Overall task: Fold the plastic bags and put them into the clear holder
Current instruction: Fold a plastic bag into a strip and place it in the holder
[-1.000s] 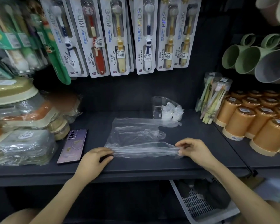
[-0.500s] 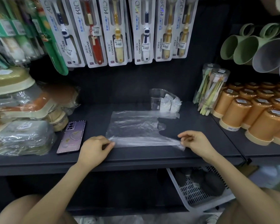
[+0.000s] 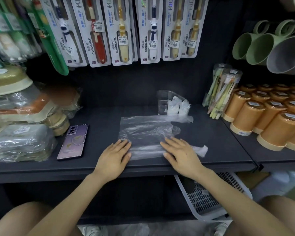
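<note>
Thin transparent plastic bag (image 3: 148, 132) flat on dark shelf (image 3: 99, 116), left hand (image 3: 115, 156) and right hand (image 3: 181, 155) spread flat on its near folded edge, clear plastic holder (image 3: 167, 103) behind with folded bags inside, purple phone (image 3: 73, 142) left.

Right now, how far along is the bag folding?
Some folded bags already sit in the clear holder. In hand: the left hand and right hand press one plastic bag flat on the shelf, near edge folded over. Left: finish folding it and slot it in.
</note>
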